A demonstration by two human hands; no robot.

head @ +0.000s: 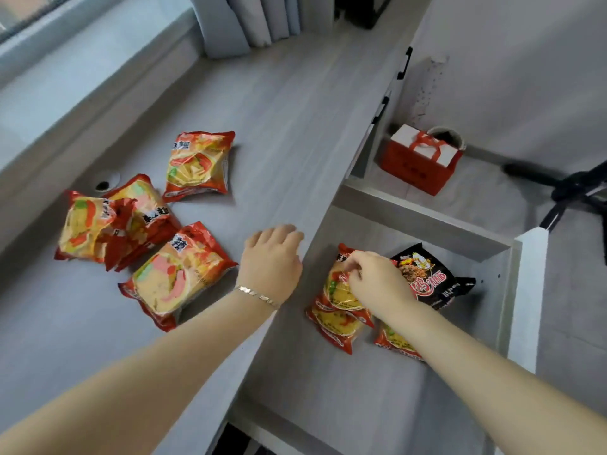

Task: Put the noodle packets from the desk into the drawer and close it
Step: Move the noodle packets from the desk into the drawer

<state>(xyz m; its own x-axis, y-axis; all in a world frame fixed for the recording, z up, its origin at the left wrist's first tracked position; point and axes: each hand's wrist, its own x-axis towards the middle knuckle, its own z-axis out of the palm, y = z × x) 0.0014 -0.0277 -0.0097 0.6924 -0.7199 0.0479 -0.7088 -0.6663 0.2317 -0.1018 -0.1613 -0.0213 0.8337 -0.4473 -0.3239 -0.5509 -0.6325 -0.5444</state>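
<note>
Several red-and-yellow noodle packets lie on the grey desk: one farther back, two overlapping at the left, and one nearest me. The drawer stands pulled out at the right. Inside it lie a stack of red-and-yellow packets, another under my forearm, and a black packet. My right hand pinches the top packet of the stack. With nothing in it and fingers loosely curled, my left hand hovers over the desk edge.
A red gift bag and a round bin stand on the floor beyond the drawer. A black chair base is at the right. Grey curtains hang at the desk's far end. A cable hole sits near the left packets.
</note>
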